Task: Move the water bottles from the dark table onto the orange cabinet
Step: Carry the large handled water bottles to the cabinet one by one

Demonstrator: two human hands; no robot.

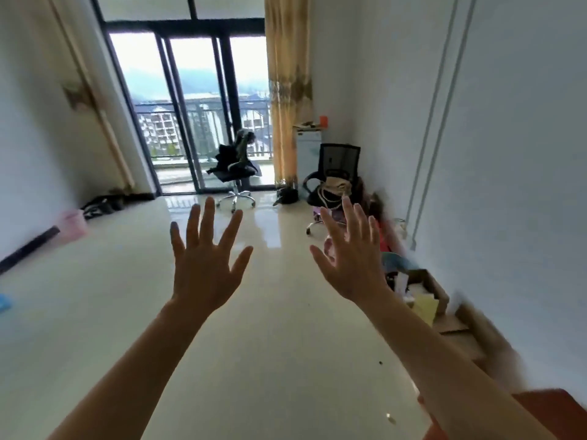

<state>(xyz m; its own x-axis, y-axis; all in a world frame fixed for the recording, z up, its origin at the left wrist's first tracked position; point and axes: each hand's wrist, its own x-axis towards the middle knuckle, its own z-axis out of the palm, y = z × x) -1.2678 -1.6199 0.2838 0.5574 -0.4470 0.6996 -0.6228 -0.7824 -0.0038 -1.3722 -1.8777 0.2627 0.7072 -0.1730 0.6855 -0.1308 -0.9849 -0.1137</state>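
Both my arms reach forward over a pale tiled floor. My left hand (205,265) is raised with its fingers spread wide and holds nothing. My right hand (351,262) is beside it, also spread and empty. An orange surface (552,408), which may be the orange cabinet, shows at the bottom right corner under my right forearm. No water bottle and no dark table are in view.
A cardboard box (425,290) with papers and clutter lines the right wall. Two black office chairs (236,173) (336,176) stand near the glass balcony door (190,122). A pink bin (73,225) sits by the left wall.
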